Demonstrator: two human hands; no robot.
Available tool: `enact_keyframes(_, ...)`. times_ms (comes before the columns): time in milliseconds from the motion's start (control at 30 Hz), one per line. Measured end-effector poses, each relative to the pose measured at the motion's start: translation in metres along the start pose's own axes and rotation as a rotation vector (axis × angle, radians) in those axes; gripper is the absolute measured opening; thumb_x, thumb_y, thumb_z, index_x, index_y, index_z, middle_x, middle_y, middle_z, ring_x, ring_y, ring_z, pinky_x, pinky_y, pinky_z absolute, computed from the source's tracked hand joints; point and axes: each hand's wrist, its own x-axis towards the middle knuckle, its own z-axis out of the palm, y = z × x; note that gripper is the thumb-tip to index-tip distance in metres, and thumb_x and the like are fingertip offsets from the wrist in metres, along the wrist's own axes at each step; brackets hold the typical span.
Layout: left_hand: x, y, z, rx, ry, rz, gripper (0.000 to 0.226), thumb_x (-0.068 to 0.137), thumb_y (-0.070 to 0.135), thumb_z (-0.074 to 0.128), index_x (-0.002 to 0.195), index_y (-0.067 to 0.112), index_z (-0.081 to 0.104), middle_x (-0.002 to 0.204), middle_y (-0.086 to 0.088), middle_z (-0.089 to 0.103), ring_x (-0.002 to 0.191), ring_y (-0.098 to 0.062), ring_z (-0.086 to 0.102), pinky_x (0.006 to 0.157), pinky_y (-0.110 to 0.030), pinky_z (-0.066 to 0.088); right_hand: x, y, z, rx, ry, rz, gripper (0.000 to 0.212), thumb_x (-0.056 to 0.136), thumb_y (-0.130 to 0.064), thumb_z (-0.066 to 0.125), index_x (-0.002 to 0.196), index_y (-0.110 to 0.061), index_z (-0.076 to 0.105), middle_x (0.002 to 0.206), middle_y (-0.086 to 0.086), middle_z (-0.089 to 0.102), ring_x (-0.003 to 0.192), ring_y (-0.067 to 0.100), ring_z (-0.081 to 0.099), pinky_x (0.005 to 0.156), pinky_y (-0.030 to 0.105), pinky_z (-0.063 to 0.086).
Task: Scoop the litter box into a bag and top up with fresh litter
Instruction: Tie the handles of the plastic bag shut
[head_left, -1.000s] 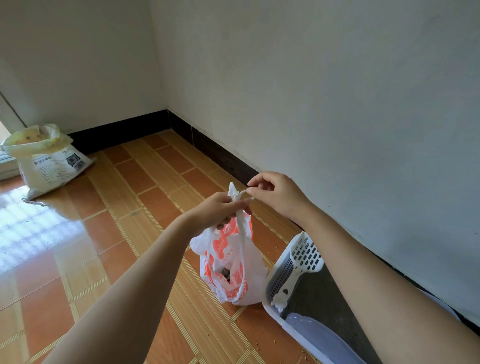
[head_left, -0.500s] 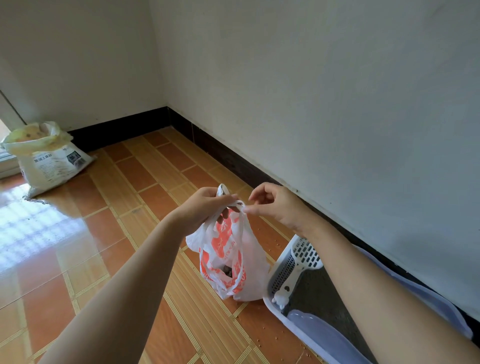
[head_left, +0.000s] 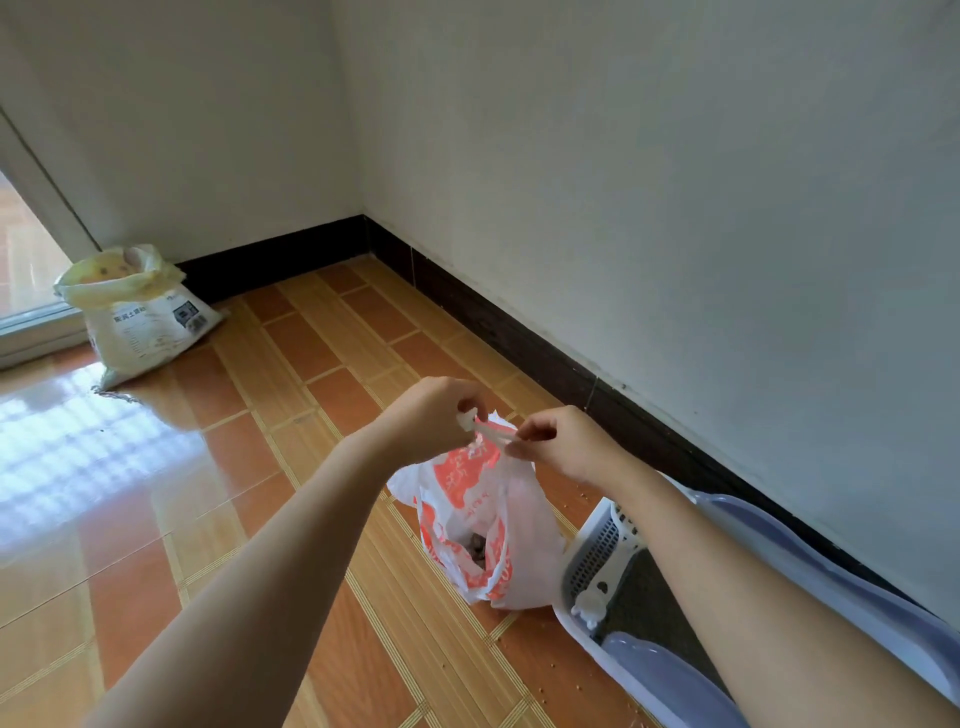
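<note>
A white plastic bag with orange print (head_left: 480, 525) stands on the tiled floor with dark clumps showing through its side. My left hand (head_left: 434, 415) pinches one handle strip of the bag at its top. My right hand (head_left: 563, 447) pinches the other strip, pulled taut between the two hands. To the right lies the lavender litter box (head_left: 670, 675) with dark litter inside. A white slotted scoop (head_left: 597, 566) rests in its near-left corner. My right forearm hides much of the box.
A sack of fresh litter (head_left: 140, 317), open at the top, leans by the door frame at the far left. Loose grains are scattered on the floor near the box. White walls with a dark skirting board (head_left: 519, 332) close off the right and far sides.
Both hands have come down and moved apart, stretching the bag's handle strips sideways. The bag has sunk lower onto the floor.
</note>
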Motion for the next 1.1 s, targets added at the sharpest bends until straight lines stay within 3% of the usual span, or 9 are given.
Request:
enact_keyframes(67, 0.001, 0.0, 0.01, 0.067, 0.119, -0.004, 0.018, 0.084, 0.007, 0.06, 0.1, 0.012, 0.064, 0.099, 0.0, 0.063, 0.084, -0.009, 0.056, 0.068, -0.014, 0.048, 0.0, 0.0, -0.001, 0.054, -0.022, 0.032, 0.021, 0.087, -0.032, 0.063, 0.09, -0.012, 0.068, 0.079, -0.005, 0.065, 0.074, 0.01, 0.059, 0.069, 0.024, 0.047)
enact_keyframes(133, 0.002, -0.001, 0.019, 0.046, 0.205, 0.024, 0.016, 0.084, 0.008, 0.06, 0.099, 0.013, 0.064, 0.099, 0.001, 0.061, 0.083, -0.006, 0.053, 0.062, -0.007, 0.042, -0.001, -0.002, -0.001, 0.141, -0.026, 0.083, 0.034, 0.092, -0.039, 0.053, 0.078, -0.009, 0.06, 0.067, -0.002, 0.055, 0.061, 0.01, 0.046, 0.058, 0.021, 0.038)
enact_keyframes(233, 0.003, 0.001, 0.028, -0.004, 0.292, 0.076, 0.017, 0.083, 0.008, 0.064, 0.1, 0.01, 0.067, 0.098, -0.002, 0.064, 0.08, -0.007, 0.055, 0.061, -0.002, 0.038, 0.0, -0.005, 0.0, 0.232, 0.041, 0.177, 0.045, 0.095, -0.047, 0.039, 0.082, -0.009, 0.059, 0.069, 0.0, 0.051, 0.063, 0.011, 0.046, 0.059, 0.019, 0.038)
enact_keyframes(333, 0.003, 0.003, 0.033, -0.09, 0.422, 0.129, 0.015, 0.078, 0.007, 0.072, 0.093, 0.008, 0.071, 0.092, -0.006, 0.065, 0.079, -0.012, 0.061, 0.065, -0.005, 0.042, 0.003, -0.007, 0.001, 0.38, 0.072, 0.258, 0.052, 0.092, -0.056, 0.04, 0.091, -0.01, 0.065, 0.068, -0.001, 0.054, 0.063, 0.01, 0.049, 0.057, 0.019, 0.039)
enact_keyframes(467, 0.003, 0.0, 0.043, -0.162, 0.566, 0.089, 0.015, 0.072, 0.012, 0.079, 0.087, 0.012, 0.076, 0.09, -0.007, 0.062, 0.083, -0.013, 0.052, 0.066, -0.009, 0.04, 0.007, -0.008, 0.004, 0.568, 0.044, 0.296, 0.044, 0.089, -0.054, 0.05, 0.077, -0.014, 0.062, 0.06, -0.002, 0.052, 0.055, 0.009, 0.047, 0.047, 0.017, 0.037)
enact_keyframes(567, 0.003, -0.003, 0.05, -0.103, 0.624, 0.088, 0.019, 0.066, 0.013, 0.082, 0.085, 0.011, 0.076, 0.083, -0.008, 0.063, 0.08, -0.014, 0.048, 0.066, -0.008, 0.034, 0.009, -0.008, 0.005, 0.62, 0.09, 0.268, 0.033, 0.09, -0.044, 0.056, 0.078, -0.015, 0.065, 0.059, -0.003, 0.051, 0.054, 0.008, 0.045, 0.045, 0.016, 0.037)
enact_keyframes(667, 0.004, -0.007, 0.056, -0.096, 0.663, 0.063, 0.021, 0.066, 0.014, 0.083, 0.086, 0.013, 0.077, 0.078, -0.006, 0.063, 0.075, -0.014, 0.048, 0.063, -0.007, 0.032, 0.009, -0.006, 0.007, 0.615, 0.177, 0.224, 0.023, 0.09, -0.032, 0.059, 0.086, -0.011, 0.068, 0.064, -0.002, 0.052, 0.06, 0.009, 0.045, 0.047, 0.015, 0.038)
enact_keyframes(933, -0.001, -0.014, 0.067, -0.18, 0.668, -0.049, 0.017, 0.085, 0.013, 0.065, 0.098, 0.007, 0.074, 0.086, -0.006, 0.065, 0.081, -0.014, 0.053, 0.065, -0.009, 0.035, 0.012, 0.007, 0.009, 0.394, 0.394, 0.208, 0.018, 0.09, -0.029, 0.059, 0.08, -0.015, 0.063, 0.069, -0.004, 0.057, 0.066, 0.008, 0.053, 0.055, 0.016, 0.041)
enact_keyframes(1100, -0.004, -0.025, 0.07, -0.438, 0.715, -0.309, 0.025, 0.092, 0.016, 0.057, 0.073, 0.003, 0.066, 0.062, 0.003, 0.049, 0.057, -0.009, 0.042, 0.052, -0.017, 0.03, 0.011, 0.026, 0.004, 0.364, 0.511, 0.262, 0.019, 0.093, -0.024, 0.054, 0.082, -0.013, 0.064, 0.06, -0.001, 0.05, 0.052, 0.008, 0.04, 0.049, 0.018, 0.035)
